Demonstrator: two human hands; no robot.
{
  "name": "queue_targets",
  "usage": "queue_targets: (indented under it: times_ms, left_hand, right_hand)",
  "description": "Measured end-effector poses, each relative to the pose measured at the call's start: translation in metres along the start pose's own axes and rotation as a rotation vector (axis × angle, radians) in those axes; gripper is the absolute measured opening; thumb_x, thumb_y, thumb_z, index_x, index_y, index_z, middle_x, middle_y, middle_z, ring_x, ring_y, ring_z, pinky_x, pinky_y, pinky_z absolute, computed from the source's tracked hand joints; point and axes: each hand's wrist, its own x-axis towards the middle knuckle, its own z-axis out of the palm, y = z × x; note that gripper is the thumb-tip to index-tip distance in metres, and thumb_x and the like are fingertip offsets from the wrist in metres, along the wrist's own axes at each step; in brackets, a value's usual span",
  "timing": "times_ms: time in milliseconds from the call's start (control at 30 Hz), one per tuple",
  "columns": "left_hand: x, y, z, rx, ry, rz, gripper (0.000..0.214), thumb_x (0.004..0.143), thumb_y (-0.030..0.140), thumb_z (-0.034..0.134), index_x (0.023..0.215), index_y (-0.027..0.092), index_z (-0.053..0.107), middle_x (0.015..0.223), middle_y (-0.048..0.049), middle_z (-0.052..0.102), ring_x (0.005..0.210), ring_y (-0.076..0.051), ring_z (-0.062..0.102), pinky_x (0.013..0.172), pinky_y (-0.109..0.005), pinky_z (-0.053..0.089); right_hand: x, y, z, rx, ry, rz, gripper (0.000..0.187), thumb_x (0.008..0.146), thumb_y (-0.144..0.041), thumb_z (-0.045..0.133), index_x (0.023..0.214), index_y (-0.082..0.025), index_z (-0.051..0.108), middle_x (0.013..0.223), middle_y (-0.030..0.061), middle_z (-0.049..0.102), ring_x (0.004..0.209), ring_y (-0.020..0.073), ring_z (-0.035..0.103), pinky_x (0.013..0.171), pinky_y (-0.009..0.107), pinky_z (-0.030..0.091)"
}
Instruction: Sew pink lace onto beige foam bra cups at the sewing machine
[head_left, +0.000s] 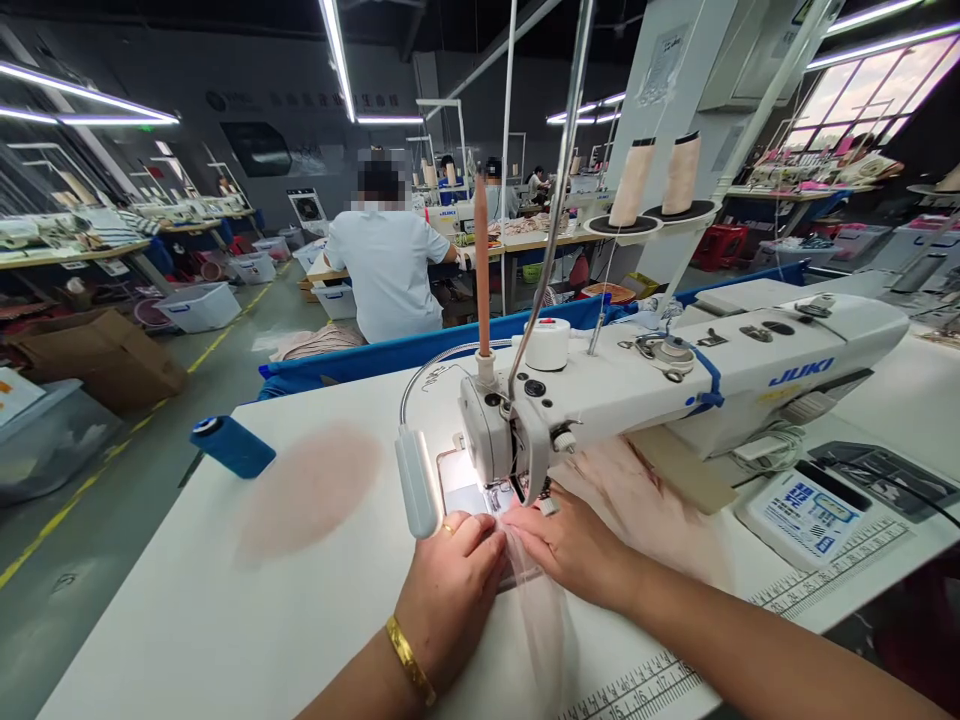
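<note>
Pale pink sheer fabric (544, 625) runs under the needle area of a white sewing machine (645, 390) and hangs toward the front of the table. My left hand (457, 575) is closed on the fabric just in front of the presser foot (499, 495), its fingers pressed together. To the right of the foot, my right hand (566, 545) grips the same fabric with fingers pinched low. More of the fabric spreads behind my right wrist, under the machine arm. A small lamp (418, 485) lights the needle from the left.
A blue thread cone (234, 447) lies on the white table (187, 600) beside an oval sheer pink piece (311, 490). At right sit a white box with a printed label (806, 515) and a ruler strip (645, 690). A person in a white shirt (386, 265) sits ahead.
</note>
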Motion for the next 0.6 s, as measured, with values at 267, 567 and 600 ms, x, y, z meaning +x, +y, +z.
queue_targets:
  times_ms: [267, 567, 600]
  left_hand:
    - [-0.001, -0.004, 0.002, 0.022, -0.011, -0.026, 0.024, 0.098, 0.018, 0.052, 0.114, 0.021, 0.069, 0.114, -0.0083, 0.073, 0.094, -0.027, 0.067, 0.076, -0.039, 0.051]
    - [0.001, -0.002, 0.002, 0.07, -0.037, -0.041, 0.024, 0.098, 0.02, 0.054, 0.115, 0.019, 0.07, 0.116, -0.0093, 0.074, 0.096, -0.029, 0.067, 0.08, -0.043, 0.05]
    - [0.001, -0.002, 0.002, 0.077, -0.039, -0.041, 0.023, 0.098, 0.02, 0.055, 0.115, 0.019, 0.07, 0.116, -0.0094, 0.074, 0.096, -0.029, 0.067, 0.08, -0.043, 0.05]
  right_hand:
    - [0.005, 0.003, 0.004, -0.049, 0.05, 0.025, 0.024, 0.091, -0.01, 0.056, 0.093, -0.025, 0.075, 0.096, 0.0079, 0.071, 0.094, 0.0254, 0.061, 0.082, 0.036, 0.05]
    - [0.013, -0.002, -0.003, -0.134, 0.019, 0.024, 0.023, 0.087, -0.007, 0.054, 0.085, -0.022, 0.072, 0.093, 0.0087, 0.072, 0.088, 0.0253, 0.061, 0.073, 0.034, 0.049]
    - [0.013, -0.003, -0.003, -0.13, 0.014, 0.026, 0.023, 0.087, -0.007, 0.054, 0.085, -0.022, 0.072, 0.093, 0.0088, 0.071, 0.088, 0.0252, 0.061, 0.073, 0.034, 0.049]
